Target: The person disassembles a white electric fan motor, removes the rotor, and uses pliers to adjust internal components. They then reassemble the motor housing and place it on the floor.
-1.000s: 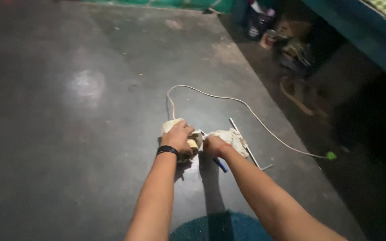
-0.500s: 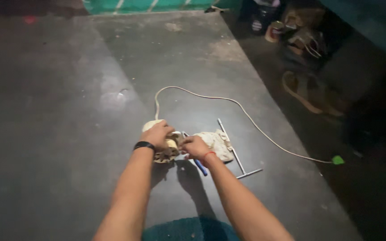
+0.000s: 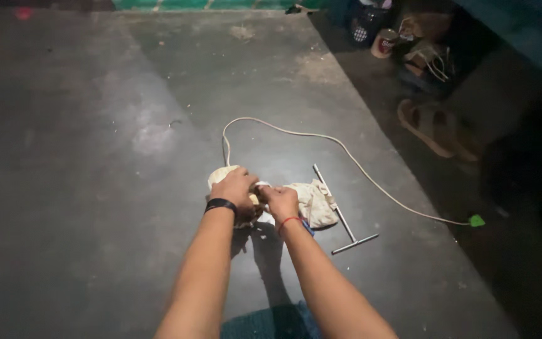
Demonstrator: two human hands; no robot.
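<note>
Obj under hands hidden; blue tool mostly covered.

You're crouching over a dark concrete floor, both hands meeting on a small cream device. Your left hand is clamping down over it, and your right hand is pinching at a spot just beside. A rag is lying right next to them, touching a metal T-bar. A cord is looping off to a green plug, and sandals are sitting well apart.

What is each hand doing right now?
Left hand: closed over a round cream object on the floor.
Right hand: fingers pinched at the same object, beside the cloth.
</note>
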